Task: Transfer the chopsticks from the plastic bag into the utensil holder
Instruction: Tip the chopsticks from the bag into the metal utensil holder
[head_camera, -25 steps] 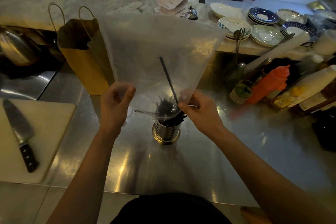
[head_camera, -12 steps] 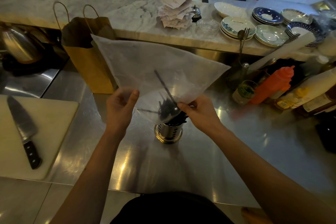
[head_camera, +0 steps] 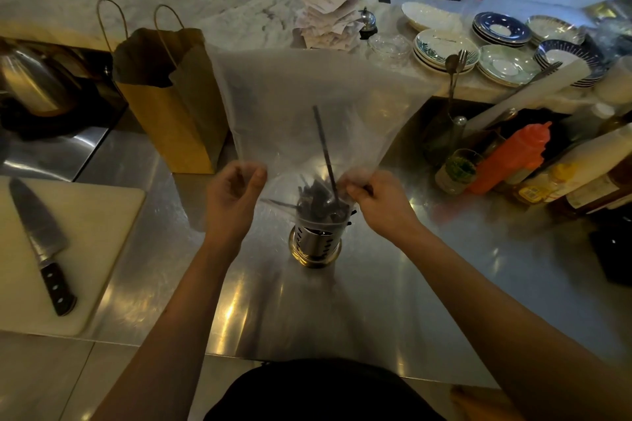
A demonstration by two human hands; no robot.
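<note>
Left hand with fingers curled, pinching the bag at its lower left edge, right hand pinching the lower right edge, clear bag upturned, mouth draped over the holder, dark chopsticks bunched in the holder, one slanting up inside the bag, holder upright on the steel counter.

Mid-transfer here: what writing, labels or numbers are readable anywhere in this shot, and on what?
No text here can be read.
paper slips on the spike: handwriting, too blurred.
leaf-patterned plate: small print at its middle, too small.
yellow-labelled bottle: barcode-like marks, unreadable.
dark bottle: white label, blurred.
plastic bag: no print visible.
</note>
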